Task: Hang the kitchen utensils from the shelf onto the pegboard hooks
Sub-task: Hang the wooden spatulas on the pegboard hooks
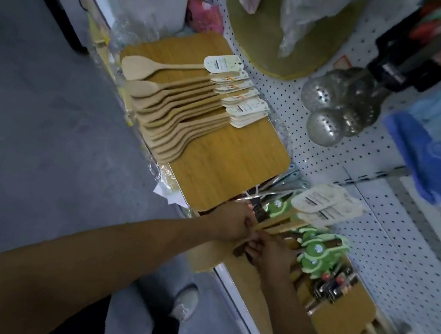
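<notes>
Both forearms reaching in, left hand (pixel 228 223) and right hand (pixel 272 252) touching, fingers curled round wooden utensils (pixel 277 223) on the shelf; tagged spoons (pixel 176 110) fanned on a board beyond the left hand; pegboard (pixel 331 162) behind

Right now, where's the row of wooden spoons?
Head view, upper left of centre: the wooden spoons lie fanned on a wooden board on the shelf, left of the metal skimmers on the pegboard.
</notes>
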A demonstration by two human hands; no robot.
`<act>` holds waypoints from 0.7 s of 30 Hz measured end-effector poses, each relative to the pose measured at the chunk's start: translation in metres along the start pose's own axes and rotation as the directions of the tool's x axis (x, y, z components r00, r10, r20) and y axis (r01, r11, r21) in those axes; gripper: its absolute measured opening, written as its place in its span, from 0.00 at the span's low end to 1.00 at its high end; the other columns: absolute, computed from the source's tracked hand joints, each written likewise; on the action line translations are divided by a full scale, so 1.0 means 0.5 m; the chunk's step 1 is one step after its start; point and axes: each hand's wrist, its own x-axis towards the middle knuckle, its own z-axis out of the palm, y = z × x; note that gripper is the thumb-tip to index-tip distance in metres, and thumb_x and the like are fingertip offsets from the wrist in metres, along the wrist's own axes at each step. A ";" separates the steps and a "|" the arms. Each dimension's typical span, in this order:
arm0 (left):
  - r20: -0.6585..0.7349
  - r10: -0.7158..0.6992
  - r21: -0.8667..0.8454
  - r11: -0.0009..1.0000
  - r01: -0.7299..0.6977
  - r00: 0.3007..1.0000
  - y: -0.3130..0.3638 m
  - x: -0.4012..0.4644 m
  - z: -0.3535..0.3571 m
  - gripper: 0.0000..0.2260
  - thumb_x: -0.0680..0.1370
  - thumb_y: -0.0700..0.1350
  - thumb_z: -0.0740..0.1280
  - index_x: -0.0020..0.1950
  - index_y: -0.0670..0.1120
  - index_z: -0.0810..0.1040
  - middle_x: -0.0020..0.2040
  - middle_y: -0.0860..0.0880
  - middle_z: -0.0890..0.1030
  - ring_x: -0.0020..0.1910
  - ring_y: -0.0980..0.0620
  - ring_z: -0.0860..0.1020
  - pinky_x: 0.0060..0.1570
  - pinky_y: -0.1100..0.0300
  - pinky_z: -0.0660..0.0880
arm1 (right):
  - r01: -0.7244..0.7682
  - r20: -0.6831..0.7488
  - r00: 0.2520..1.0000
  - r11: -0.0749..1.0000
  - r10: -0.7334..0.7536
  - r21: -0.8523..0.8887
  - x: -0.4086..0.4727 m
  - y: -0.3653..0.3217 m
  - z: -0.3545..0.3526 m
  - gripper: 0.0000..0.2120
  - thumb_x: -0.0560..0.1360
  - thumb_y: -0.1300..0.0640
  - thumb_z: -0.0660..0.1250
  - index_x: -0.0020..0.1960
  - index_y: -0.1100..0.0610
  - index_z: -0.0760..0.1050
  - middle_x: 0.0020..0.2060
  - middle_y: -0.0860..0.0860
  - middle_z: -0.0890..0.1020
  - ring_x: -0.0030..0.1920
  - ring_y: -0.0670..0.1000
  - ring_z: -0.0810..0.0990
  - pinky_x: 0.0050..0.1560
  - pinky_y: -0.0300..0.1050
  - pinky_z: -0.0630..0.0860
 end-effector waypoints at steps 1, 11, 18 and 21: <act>-0.004 -0.003 0.009 1.000 0.003 1.000 0.024 -0.019 0.011 0.12 0.76 0.47 0.72 0.44 0.37 0.83 0.43 0.36 0.81 0.47 0.41 0.78 0.39 0.61 0.63 | 0.026 0.014 1.000 1.000 -0.026 -0.015 -0.022 0.001 -0.027 0.05 0.76 0.66 0.65 0.42 0.65 0.76 0.32 0.57 0.79 0.30 0.52 0.77 0.35 0.46 0.78; -0.131 -0.008 -0.255 0.967 -0.025 0.991 0.273 -0.224 0.146 0.08 0.72 0.46 0.78 0.37 0.49 0.80 0.37 0.49 0.82 0.38 0.57 0.79 0.41 0.66 0.72 | 0.257 0.087 0.962 0.966 -0.258 0.030 -0.258 -0.003 -0.301 0.12 0.81 0.52 0.63 0.45 0.60 0.77 0.34 0.55 0.82 0.30 0.52 0.80 0.36 0.45 0.81; -0.079 0.127 -0.259 0.955 -0.144 0.989 0.399 -0.329 0.223 0.06 0.73 0.37 0.76 0.44 0.43 0.79 0.33 0.52 0.82 0.34 0.57 0.80 0.43 0.59 0.75 | 0.490 0.054 0.870 0.872 -0.490 0.014 -0.400 0.038 -0.468 0.15 0.80 0.51 0.64 0.48 0.62 0.80 0.42 0.60 0.85 0.39 0.56 0.83 0.45 0.57 0.81; -0.072 0.217 -0.277 0.933 -0.228 0.974 0.453 -0.363 0.259 0.11 0.72 0.36 0.76 0.50 0.48 0.81 0.39 0.47 0.85 0.41 0.50 0.83 0.52 0.51 0.77 | 0.580 -0.028 0.815 0.814 -0.579 0.030 -0.452 0.067 -0.535 0.08 0.79 0.51 0.66 0.45 0.54 0.80 0.40 0.53 0.86 0.43 0.58 0.84 0.50 0.64 0.79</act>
